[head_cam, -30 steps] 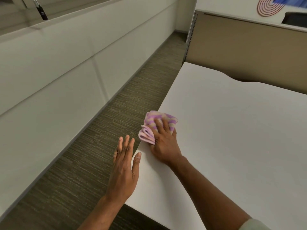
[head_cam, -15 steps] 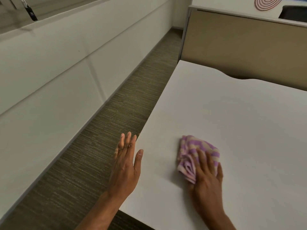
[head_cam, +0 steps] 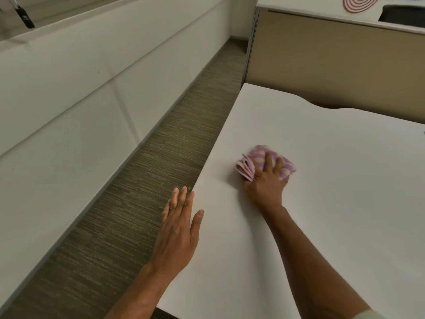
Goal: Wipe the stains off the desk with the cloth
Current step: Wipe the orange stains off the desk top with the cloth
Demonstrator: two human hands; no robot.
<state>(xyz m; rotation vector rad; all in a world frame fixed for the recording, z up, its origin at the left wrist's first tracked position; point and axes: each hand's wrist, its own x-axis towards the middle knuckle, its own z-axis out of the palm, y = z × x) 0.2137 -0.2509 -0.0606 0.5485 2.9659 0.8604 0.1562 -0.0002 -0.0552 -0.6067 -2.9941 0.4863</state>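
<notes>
Head view, the only one on offer: right hand (head_cam: 266,180) is pressing the cloth (head_cam: 264,162) flat onto the white desk (head_cam: 333,203), a little in from the desk's left edge. Fingers (head_cam: 268,158) are spread over the top of it, palm bearing down behind, so the hand pins the cloth under its weight rather than pinching it. And the cloth itself, pink and purple checked, is folded into a thick wad, with the layered fold edges showing at its left side. Left hand (head_cam: 179,229) lies along the desk's left edge, fingers straight and close together, thumb apart on the surface, holding nothing. Carpeted floor (head_cam: 142,180) runs alongside, with a beige partition (head_cam: 333,65) at the desk's far end.

Stains? None I can make out on this surface.

On handling, my read: soft, light, limp fabric that would bunch or unfold if dragged by one corner. Best taken from above, flat palm over the middle of the wad, fingers fanned to keep the layers together. Smooth top like this should let it slide easily, so the pressure has to do the work.
</notes>
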